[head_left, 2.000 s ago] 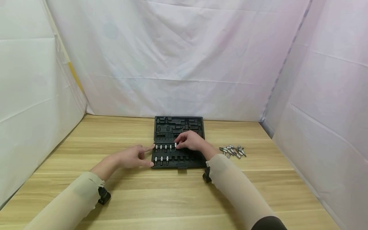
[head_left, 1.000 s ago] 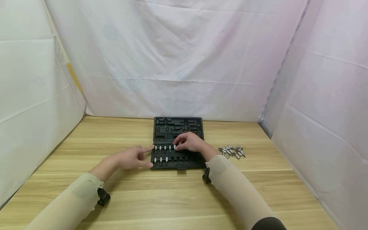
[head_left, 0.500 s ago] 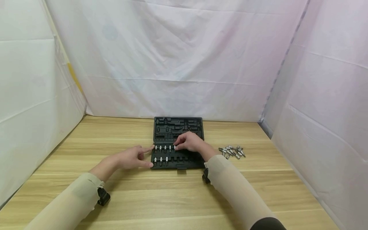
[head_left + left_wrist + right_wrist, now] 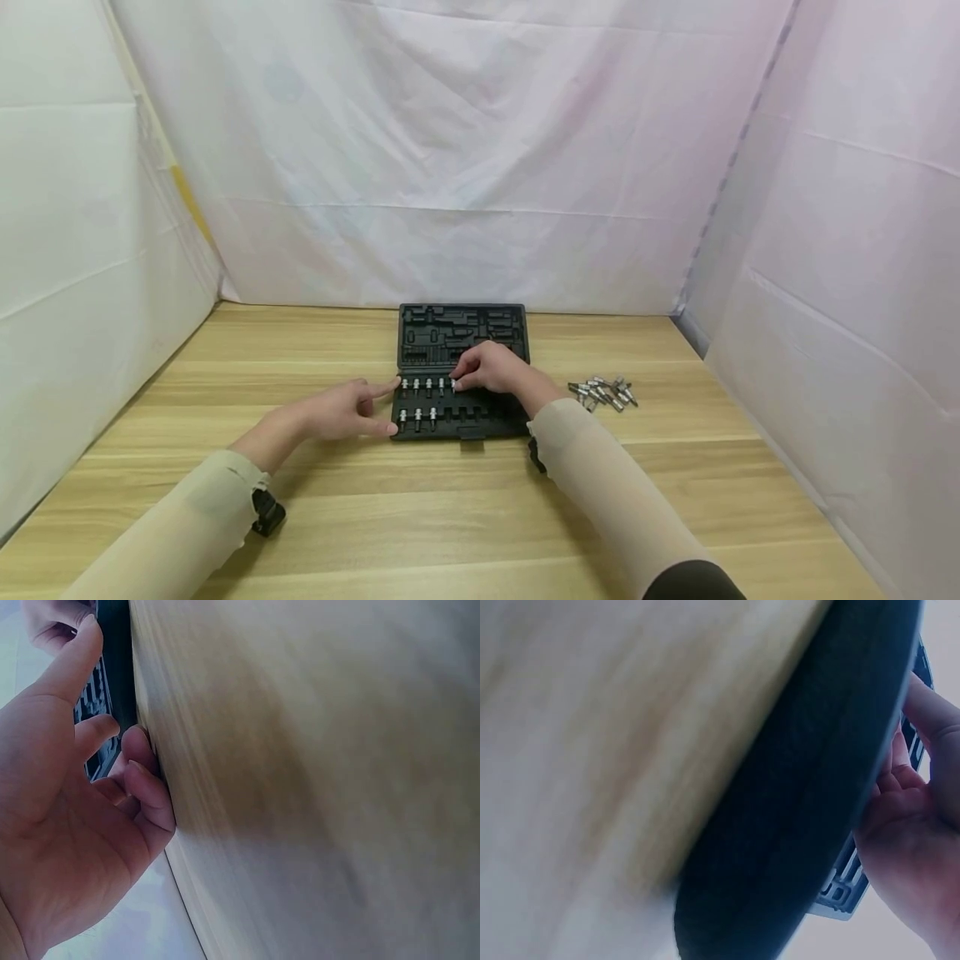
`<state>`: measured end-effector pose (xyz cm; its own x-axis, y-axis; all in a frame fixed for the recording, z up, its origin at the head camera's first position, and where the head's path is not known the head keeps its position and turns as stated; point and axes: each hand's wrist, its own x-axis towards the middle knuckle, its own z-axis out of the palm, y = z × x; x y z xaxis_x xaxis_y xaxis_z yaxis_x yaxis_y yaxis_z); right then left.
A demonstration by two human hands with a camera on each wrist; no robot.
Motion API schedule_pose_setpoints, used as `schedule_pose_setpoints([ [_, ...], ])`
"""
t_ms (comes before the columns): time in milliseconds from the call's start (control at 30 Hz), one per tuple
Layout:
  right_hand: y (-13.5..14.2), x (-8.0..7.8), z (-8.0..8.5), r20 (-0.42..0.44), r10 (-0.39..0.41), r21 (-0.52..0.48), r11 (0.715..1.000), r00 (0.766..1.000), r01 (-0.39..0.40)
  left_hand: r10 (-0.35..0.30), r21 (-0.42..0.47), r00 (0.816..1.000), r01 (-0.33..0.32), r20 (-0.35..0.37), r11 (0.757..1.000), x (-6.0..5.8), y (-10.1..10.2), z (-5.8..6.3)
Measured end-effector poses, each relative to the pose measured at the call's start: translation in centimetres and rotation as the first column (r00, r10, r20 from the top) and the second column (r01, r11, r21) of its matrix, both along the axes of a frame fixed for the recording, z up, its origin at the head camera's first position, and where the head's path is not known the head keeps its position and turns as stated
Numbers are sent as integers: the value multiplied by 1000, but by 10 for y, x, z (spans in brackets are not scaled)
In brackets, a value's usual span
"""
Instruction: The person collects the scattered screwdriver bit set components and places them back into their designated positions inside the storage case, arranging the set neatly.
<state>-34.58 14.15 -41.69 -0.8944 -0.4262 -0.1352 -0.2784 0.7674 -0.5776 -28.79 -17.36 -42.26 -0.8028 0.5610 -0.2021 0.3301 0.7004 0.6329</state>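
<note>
A black moulded case (image 4: 435, 435) lies unfolded on the wooden table, its recessed lid (image 4: 429, 337) at the back. My right hand (image 4: 495, 369) pinches a silver bit socket (image 4: 453, 387) between thumb and index finger at the back row. Several bit sockets (image 4: 429, 384) stand to its left in that row; three more (image 4: 417, 416) fill the left of the front row. My left hand (image 4: 345, 410) touches the case's left edge with straight thumb and index finger, the other fingers loosely bent. In the right wrist view the case wall hides the right hand's fingertips (image 4: 915, 840).
A loose pile of bit sockets (image 4: 602, 393) lies on the table to the right of the case. Bare slots (image 4: 462, 414) run along the front row. White sheets (image 4: 465, 150) enclose the table at the back and both sides.
The right hand's bit socket has gone down from standing higher to level with its neighbours in the back row. The left hand stays at the case's edge.
</note>
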Motion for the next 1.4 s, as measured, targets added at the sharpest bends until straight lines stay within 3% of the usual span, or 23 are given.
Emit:
schedule_pose_setpoints([
  [200, 4, -1, -1, -2, 24, -19, 1000, 1000, -24, -1, 0, 1000, 1, -2, 1000, -1, -1, -1],
  [400, 18, -1, 0, 38, 48, -143, 989, 998, -42, -12, 7, 1000, 12, -4, 1000, -1, 0, -1],
  [567, 26, -2, 6, -5, 43, -184, 982, 999, -43, -13, 5, 1000, 13, -3, 1000, 0, 0, 0],
  [767, 23, -9, 10, -41, 84, -122, 989, 996, -88, -8, 8, 1000, 8, 1, 1000, 0, 0, -1],
  [1067, 14, -18, 0, -24, 155, -32, 987, 988, -156, -8, -4, 1000, 8, -4, 1000, 1, 0, -4],
  [1400, 7, -14, -4, -45, 120, 11, 993, 992, -120, -14, -5, 1000, 14, -4, 1000, 1, -1, -4],
])
